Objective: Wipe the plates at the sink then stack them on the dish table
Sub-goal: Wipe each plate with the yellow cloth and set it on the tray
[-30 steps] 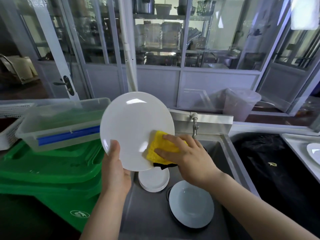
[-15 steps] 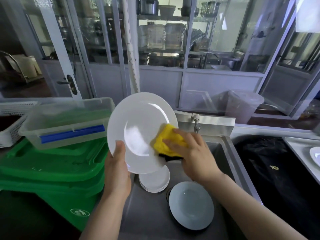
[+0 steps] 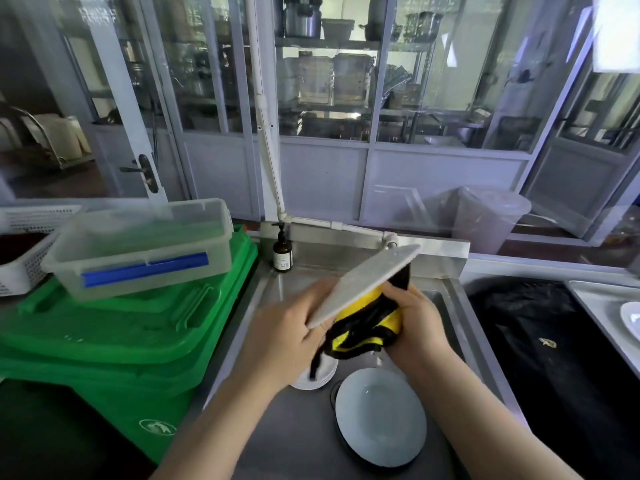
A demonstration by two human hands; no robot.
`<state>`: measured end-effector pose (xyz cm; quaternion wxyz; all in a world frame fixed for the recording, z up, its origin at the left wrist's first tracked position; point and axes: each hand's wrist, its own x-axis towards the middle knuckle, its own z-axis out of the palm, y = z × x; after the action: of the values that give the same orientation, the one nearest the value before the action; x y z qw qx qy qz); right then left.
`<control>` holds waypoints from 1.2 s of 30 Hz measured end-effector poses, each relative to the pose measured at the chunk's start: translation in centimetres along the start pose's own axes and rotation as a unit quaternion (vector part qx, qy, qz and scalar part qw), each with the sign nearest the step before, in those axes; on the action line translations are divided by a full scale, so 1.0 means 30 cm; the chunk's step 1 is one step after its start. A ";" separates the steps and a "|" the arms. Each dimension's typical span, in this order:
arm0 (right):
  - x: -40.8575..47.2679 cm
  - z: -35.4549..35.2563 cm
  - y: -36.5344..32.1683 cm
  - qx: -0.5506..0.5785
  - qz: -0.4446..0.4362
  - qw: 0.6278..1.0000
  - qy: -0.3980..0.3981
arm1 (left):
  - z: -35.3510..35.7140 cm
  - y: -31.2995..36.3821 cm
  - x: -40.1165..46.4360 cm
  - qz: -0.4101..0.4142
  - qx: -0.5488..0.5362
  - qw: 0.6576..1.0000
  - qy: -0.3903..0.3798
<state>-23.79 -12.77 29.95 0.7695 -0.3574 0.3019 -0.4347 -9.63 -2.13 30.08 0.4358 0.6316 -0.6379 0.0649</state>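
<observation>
The round white ceramic plate [image 3: 363, 284] is tilted nearly edge-on above the stainless steel sink [image 3: 277, 427], its matte underside turned up and its far rim close to the tap end of the white water pipe [image 3: 346, 226]. The left hand [image 3: 287, 337] grips the plate's near edge, thumb curled over the rim. The right hand [image 3: 417, 323] is curled round a yellow cloth with black trim [image 3: 363, 330], pressing it against the plate's hidden face; a black strip of the cloth dangles towards the sink.

Writing is scarce. The brown glass pump bottle [image 3: 283, 252] at the sink's back left corner carries a pale label whose print is too small to read. The green plastic bin [image 3: 114, 341] left of the sink bears a white oval emblem on its front, with no legible words.

In the sink basin, directly below the plate, lies a small stack of white plates [image 3: 317, 377], and just right of that a single pale plate over a dark rim [image 3: 381, 417]. A clear plastic tub with a blue strip [image 3: 142, 247] sits on the green bin. Right of the sink, a white dish [image 3: 631, 318] rests on the steel bench [image 3: 595, 303].
</observation>
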 end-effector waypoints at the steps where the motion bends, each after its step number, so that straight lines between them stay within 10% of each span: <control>1: -0.003 -0.011 -0.013 0.053 0.029 0.998 -0.023 | 0.001 -0.004 0.004 0.014 0.009 1.000 -0.012; 9: -0.042 -0.085 -0.049 0.069 0.051 0.986 -0.140 | -0.018 -0.077 0.068 0.171 0.079 0.978 -0.084; 13: -0.045 -0.125 -0.036 0.058 0.046 0.994 -0.084 | 0.016 -0.075 0.067 -0.068 -0.096 0.993 -0.021; 15: -0.046 -0.135 -0.032 0.044 0.026 0.996 -0.069 | 0.032 -0.062 0.055 -0.264 -0.322 0.908 0.051; 18: -0.049 -0.136 -0.032 0.074 0.027 0.993 -0.084 | 0.053 -0.073 0.036 -0.458 -0.603 0.653 -0.020; 20: -0.052 -0.136 -0.035 0.068 0.027 0.994 -0.085 | 0.056 -0.084 0.021 -0.454 -0.659 0.597 -0.061; 27: -0.005 -0.163 -0.027 0.021 0.085 0.996 0.034 | 0.073 -0.068 0.018 -0.412 -0.660 0.628 0.002; 31: 0.021 -0.181 -0.022 -0.069 -0.047 0.989 0.120 | 0.046 -0.068 -0.002 -0.355 -0.639 0.682 0.024; 36: 0.022 -0.134 -0.031 -0.507 -0.364 0.781 0.027 | 0.032 -0.045 0.012 -0.326 -0.594 0.734 0.055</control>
<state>-27.04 -14.84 28.33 0.2534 -0.7672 0.3472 -0.4761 -8.85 -3.26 29.09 0.7507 0.4090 -0.2772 -0.4385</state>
